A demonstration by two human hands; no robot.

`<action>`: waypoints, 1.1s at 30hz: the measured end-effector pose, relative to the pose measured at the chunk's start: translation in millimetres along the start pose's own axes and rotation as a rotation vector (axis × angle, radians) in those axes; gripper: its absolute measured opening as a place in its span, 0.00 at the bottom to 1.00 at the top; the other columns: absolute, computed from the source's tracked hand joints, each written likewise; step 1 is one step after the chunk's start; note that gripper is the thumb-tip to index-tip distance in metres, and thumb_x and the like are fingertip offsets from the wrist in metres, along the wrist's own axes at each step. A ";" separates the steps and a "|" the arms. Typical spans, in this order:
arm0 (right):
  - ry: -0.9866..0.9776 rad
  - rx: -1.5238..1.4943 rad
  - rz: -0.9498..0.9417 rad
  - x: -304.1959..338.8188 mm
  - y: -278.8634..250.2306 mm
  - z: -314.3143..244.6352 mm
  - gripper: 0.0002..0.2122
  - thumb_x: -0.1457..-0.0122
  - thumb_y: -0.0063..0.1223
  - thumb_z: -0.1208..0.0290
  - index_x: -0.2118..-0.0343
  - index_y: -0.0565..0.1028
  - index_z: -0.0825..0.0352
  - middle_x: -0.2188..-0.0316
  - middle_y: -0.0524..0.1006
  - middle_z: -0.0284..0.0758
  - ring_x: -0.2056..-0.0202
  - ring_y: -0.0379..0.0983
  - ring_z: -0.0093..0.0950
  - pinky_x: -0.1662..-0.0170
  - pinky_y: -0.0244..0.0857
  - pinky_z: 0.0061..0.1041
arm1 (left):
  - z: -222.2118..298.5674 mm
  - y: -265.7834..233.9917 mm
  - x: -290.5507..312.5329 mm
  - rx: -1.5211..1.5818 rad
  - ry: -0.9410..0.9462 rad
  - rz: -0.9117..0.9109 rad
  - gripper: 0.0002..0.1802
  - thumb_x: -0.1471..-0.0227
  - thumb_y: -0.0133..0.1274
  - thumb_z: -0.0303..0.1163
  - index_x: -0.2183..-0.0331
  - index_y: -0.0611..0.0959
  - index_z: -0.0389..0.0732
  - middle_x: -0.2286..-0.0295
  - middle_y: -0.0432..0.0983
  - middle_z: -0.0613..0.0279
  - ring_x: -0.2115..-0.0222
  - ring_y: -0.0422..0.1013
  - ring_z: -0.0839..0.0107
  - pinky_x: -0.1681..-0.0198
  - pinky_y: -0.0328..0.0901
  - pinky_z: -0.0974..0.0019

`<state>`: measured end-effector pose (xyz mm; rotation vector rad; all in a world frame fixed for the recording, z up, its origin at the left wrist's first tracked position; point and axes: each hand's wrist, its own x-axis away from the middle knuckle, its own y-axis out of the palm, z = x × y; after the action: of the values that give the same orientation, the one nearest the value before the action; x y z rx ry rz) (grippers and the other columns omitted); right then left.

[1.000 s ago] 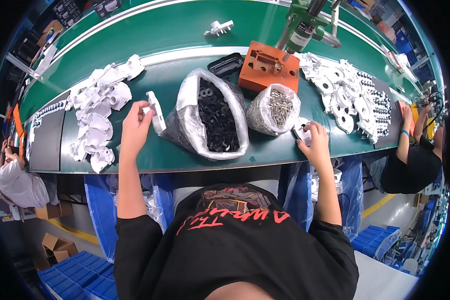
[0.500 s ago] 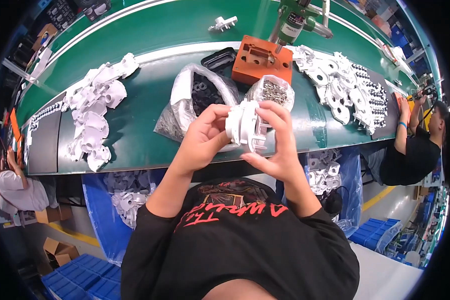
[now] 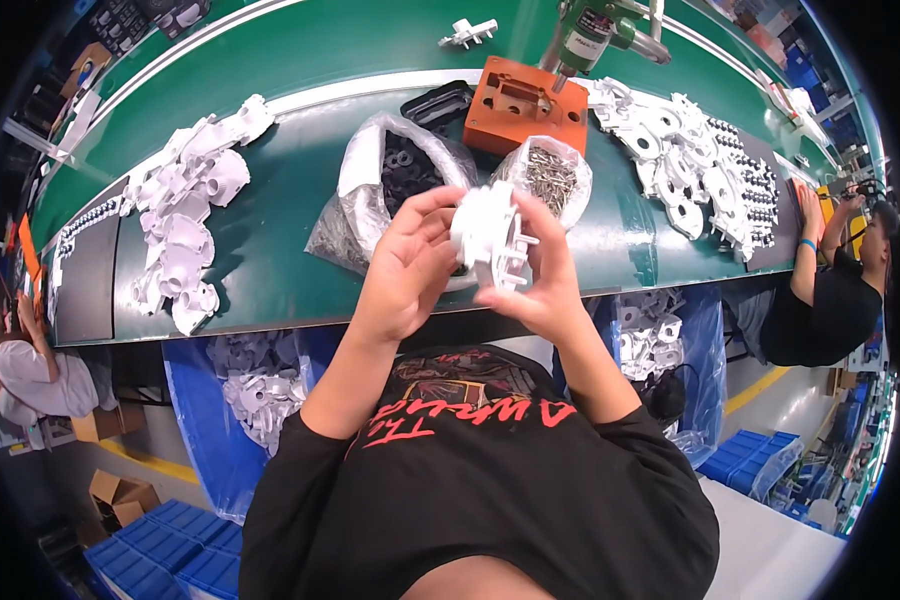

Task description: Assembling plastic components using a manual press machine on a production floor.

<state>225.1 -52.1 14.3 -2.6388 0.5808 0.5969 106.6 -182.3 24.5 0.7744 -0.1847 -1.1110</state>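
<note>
Above the bench's near edge I hold a white plastic housing, round on its left side, with short pegs jutting out on the right. My right hand grips it from the right, thumb below and fingers behind. On its other side is my left hand, fingers loosely curled, index finger and thumb at the housing's left rim; some fingertips are hidden. Just beyond my hands stand a clear bag of small black parts and a bag of metal screws.
An orange fixture block sits under a green press or driver head. White parts lie heaped at left and right. Blue-lined bins of white pieces stand below the bench edge. Co-workers are at both sides.
The housing has turned in my hands, its pegs now pointing more to the right. My left fingers have loosened and shifted on its rim. The view has moved slightly.
</note>
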 end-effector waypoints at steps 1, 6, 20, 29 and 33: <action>0.071 -0.050 0.050 -1.5 1.0 1.4 0.46 0.59 0.68 0.65 0.39 0.47 0.61 0.48 0.60 0.46 0.48 0.61 0.36 0.47 0.58 0.34 | -0.6 4.0 -0.5 0.101 0.006 0.010 0.24 0.47 0.50 0.25 0.50 0.63 0.33 0.55 0.67 0.55 0.54 0.65 0.70 0.49 0.59 0.67; 0.106 -0.053 0.280 -17.3 10.4 -11.0 0.48 0.54 0.64 0.60 0.39 0.39 0.67 0.52 0.63 0.47 0.49 0.63 0.38 0.47 0.57 0.32 | -21.3 10.4 7.2 0.044 0.011 0.132 0.23 0.47 0.51 0.28 0.52 0.63 0.34 0.56 0.67 0.54 0.54 0.65 0.70 0.49 0.58 0.67; 0.114 0.662 0.339 -21.8 -63.9 27.5 0.11 0.49 0.52 0.74 0.61 0.73 0.67 0.61 0.70 0.39 0.56 0.66 0.37 0.53 0.59 0.30 | 8.2 -10.0 -12.1 -0.483 0.212 0.238 0.08 0.46 0.49 0.23 0.64 0.69 0.33 0.67 0.73 0.58 0.67 0.69 0.79 0.62 0.64 0.76; 0.233 0.711 0.211 -31.8 -78.3 37.4 0.06 0.54 0.54 0.76 0.72 0.75 0.70 0.69 0.72 0.39 0.64 0.69 0.36 0.60 0.64 0.29 | 11.9 -26.3 -114.4 -1.517 0.491 0.080 0.08 0.54 0.52 0.27 0.69 0.73 0.35 0.72 0.74 0.51 0.70 0.73 0.56 0.62 0.67 0.59; 0.218 0.761 0.233 -32.3 -74.9 43.3 0.05 0.54 0.54 0.76 0.73 0.74 0.69 0.71 0.71 0.38 0.66 0.69 0.36 0.62 0.64 0.30 | -18.5 -44.1 -162.4 -1.890 0.728 -0.250 0.06 0.55 0.51 0.28 0.73 0.71 0.38 0.75 0.73 0.54 0.70 0.72 0.57 0.54 0.63 0.54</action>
<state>219.5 40.1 12.8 -1.9315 0.9623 0.0974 9.0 -44.0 20.8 -0.5881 1.4335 -0.6971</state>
